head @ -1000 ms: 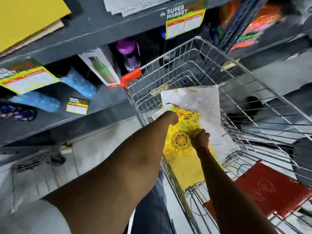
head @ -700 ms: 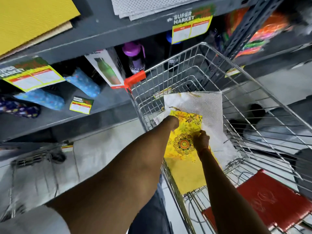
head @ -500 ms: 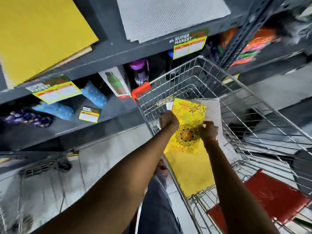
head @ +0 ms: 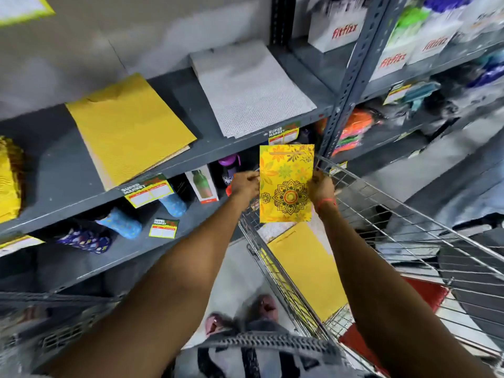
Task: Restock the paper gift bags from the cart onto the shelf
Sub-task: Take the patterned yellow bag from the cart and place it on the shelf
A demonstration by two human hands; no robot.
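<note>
A small yellow floral gift bag (head: 285,184) with a mandala print is held upright above the wire cart (head: 395,227). My left hand (head: 244,184) grips its left edge and my right hand (head: 321,185) grips its right edge. It hangs just below the front edge of the grey shelf (head: 54,181). On that shelf lie a stack of plain yellow bags (head: 128,126) and a stack of white dotted bags (head: 251,88). In the cart lie a plain yellow bag (head: 305,268), a white one partly under it, and red bags (head: 425,293).
More yellow patterned bags (head: 9,181) sit at the shelf's far left. Price tags (head: 148,192) hang off the shelf edge. Bottles and a bottle box (head: 203,186) fill the lower shelf. An upright post (head: 351,77) divides off a bay of white boxes (head: 338,25). My feet (head: 240,315) are below.
Both hands have lifted the floral bag out of the cart, up to the level of the shelf's edge. The view has tilted upward, showing the shelf top and its stacks.
</note>
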